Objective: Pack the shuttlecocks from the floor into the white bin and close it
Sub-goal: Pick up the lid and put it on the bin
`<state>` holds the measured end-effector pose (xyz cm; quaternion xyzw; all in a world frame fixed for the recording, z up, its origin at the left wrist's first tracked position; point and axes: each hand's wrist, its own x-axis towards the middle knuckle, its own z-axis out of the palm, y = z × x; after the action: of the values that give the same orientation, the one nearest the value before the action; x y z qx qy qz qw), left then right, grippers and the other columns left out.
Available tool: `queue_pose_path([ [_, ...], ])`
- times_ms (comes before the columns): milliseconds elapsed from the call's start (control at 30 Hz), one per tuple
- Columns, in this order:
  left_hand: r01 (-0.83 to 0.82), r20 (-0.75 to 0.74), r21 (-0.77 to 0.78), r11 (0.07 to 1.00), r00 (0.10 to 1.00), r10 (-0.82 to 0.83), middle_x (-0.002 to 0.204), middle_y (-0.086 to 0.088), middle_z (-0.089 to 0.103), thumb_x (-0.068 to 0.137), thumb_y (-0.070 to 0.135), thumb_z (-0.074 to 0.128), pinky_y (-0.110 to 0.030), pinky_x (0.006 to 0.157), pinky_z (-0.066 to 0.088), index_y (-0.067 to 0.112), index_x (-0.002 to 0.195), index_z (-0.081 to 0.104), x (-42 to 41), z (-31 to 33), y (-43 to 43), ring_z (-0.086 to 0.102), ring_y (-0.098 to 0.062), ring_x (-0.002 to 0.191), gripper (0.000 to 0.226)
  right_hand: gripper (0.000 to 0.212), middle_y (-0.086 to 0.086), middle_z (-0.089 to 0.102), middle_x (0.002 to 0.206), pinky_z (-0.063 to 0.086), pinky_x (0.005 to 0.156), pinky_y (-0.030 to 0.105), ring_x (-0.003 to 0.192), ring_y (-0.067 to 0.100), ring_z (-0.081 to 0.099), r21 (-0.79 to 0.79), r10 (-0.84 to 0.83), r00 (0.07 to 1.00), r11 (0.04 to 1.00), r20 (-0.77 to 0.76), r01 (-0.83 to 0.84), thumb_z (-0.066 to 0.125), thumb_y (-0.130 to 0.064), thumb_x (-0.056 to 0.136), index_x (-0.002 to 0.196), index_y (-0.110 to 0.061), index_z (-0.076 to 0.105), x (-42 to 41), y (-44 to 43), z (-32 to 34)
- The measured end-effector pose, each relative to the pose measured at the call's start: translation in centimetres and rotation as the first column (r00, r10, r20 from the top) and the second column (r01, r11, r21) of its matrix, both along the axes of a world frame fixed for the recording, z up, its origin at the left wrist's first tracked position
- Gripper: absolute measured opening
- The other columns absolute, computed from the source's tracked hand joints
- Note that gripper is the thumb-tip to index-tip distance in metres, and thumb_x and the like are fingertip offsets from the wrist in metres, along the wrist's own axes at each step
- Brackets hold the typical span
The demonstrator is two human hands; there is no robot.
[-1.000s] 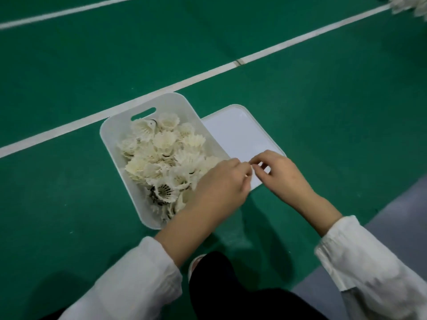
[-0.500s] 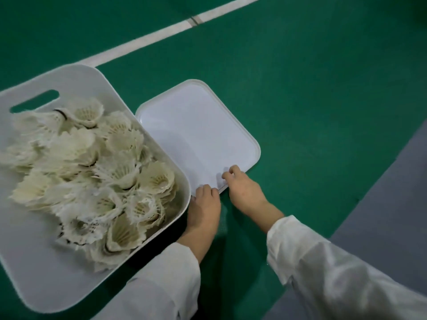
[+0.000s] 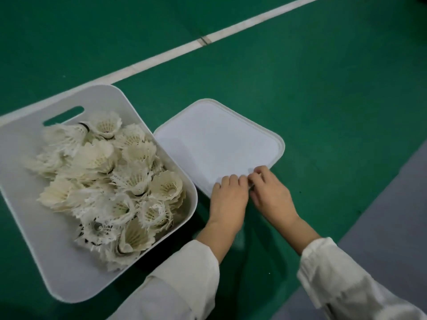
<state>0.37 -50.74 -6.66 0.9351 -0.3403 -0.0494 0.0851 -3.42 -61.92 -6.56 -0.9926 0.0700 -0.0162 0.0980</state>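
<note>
white bin [image 3: 46,250] sits open; lid [image 3: 215,139] lies flat just right of the bin; shuttlecocks [image 3: 129,179] heap inside the bin. left hand [image 3: 228,199] and right hand [image 3: 272,195] pinch the lid's near edge. i fear the heap gets crushed or blocks closing.

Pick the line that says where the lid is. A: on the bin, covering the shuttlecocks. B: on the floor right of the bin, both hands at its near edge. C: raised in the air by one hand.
B: the lid lies on the green floor beside the open bin, with the left hand and right hand at its near edge.
</note>
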Motion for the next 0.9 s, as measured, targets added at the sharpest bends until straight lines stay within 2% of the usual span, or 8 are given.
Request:
queue_pose_path([
  [133,0.035,0.17,-0.236,0.971,0.985,0.006,0.069,0.002,0.055,0.045,0.009,0.075,-0.025,0.048,0.044,0.015,0.086,0.04,1.8,5.5,-1.2,0.055,-0.015,0.059,0.054,0.012,0.016,0.055,0.105,0.044,0.053,0.032,0.084,0.033,0.058,0.249,-0.246,0.93,0.952,0.272,0.179,0.061,0.004,0.077,0.089,0.0,0.059,2.1,-0.2,5.1],
  [267,0.019,0.278,-0.509,0.861,0.95,0.143,0.075,-0.002,0.055,0.069,0.012,0.073,-0.029,0.054,0.044,0.014,0.088,0.049,4.0,13.1,-0.4,0.053,-0.018,0.064,0.03,0.021,0.019,0.053,0.114,0.041,0.087,0.027,0.102,0.034,0.053,0.385,-0.313,0.809,0.915,0.497,0.117,0.057,0.005,0.08,0.1,0.001,0.061,5.3,0.9,11.6],
  [333,-0.07,0.063,-0.715,0.695,0.984,0.165,0.079,-0.003,0.057,0.085,0.019,0.062,-0.032,0.063,0.042,0.013,0.088,0.055,5.3,16.6,1.2,0.051,-0.019,0.071,0.01,0.038,0.018,0.05,0.125,0.034,0.101,0.024,0.115,0.03,0.048,0.407,-0.255,0.792,0.914,0.554,0.01,0.051,0.007,0.082,0.119,-0.002,0.057,6.6,2.1,14.7],
  [400,-0.283,-0.261,-0.821,0.496,0.958,0.115,0.074,0.001,0.058,0.088,0.024,0.058,-0.027,0.062,0.04,0.014,0.087,0.055,6.6,19.7,3.6,0.051,-0.012,0.067,0.01,0.049,0.013,0.04,0.142,0.028,0.11,0.022,0.128,0.021,0.039,0.404,-0.157,0.819,0.909,0.552,-0.098,0.047,0.002,0.088,0.136,-0.008,0.043,7.4,3.9,17.4],
  [500,-0.493,-0.475,-0.816,0.303,0.87,0.136,0.072,0.005,0.059,0.084,0.021,0.064,-0.021,0.056,0.042,0.016,0.083,0.058,8.6,22.3,8.4,0.051,-0.008,0.062,0.008,0.059,0.008,0.021,0.154,0.015,0.113,0.023,0.139,0.021,0.024,0.379,-0.072,0.892,0.918,0.447,-0.116,0.05,-0.014,0.093,0.146,-0.018,0.024,8.0,6.7,19.6],
  [633,-0.717,-0.709,-0.694,0.064,0.696,0.112,0.082,-0.002,0.067,0.081,0.017,0.068,-0.029,0.07,0.052,0.018,0.082,0.064,11.2,22.6,16.4,0.062,-0.017,0.07,0.004,0.079,0.009,0.006,0.157,0.007,0.117,0.043,0.144,0.026,0.009,0.366,-0.237,0.952,0.918,0.193,0.154,0.053,-0.044,0.089,0.149,-0.017,0.009,8.4,8.4,19.3],
  [767,-0.812,-0.827,-0.562,-0.159,0.557,0.079,0.09,-0.005,0.07,0.081,0.019,0.07,-0.032,0.069,0.056,0.012,0.096,0.065,12.4,21.2,23.4,0.069,-0.015,0.069,0.017,0.071,0.01,0.049,0.136,0.039,0.1,0.042,0.121,0.03,0.048,0.502,-0.237,0.959,0.817,-0.158,0.284,0.048,-0.061,0.085,0.135,-0.012,0.035,8.6,9.9,17.4],
  [900,-0.839,-0.874,-0.426,-0.339,0.478,-0.084,0.102,-0.01,0.067,0.092,0.023,0.054,-0.03,0.066,0.058,0.005,0.108,0.059,12.1,18.7,26.7,0.068,-0.018,0.078,0.025,0.056,0.002,0.059,0.102,0.045,0.077,0.037,0.096,0.027,0.057,0.609,-0.251,0.956,0.738,-0.154,0.291,0.053,-0.06,0.082,0.108,-0.011,0.049,9.1,13.0,14.8],
])
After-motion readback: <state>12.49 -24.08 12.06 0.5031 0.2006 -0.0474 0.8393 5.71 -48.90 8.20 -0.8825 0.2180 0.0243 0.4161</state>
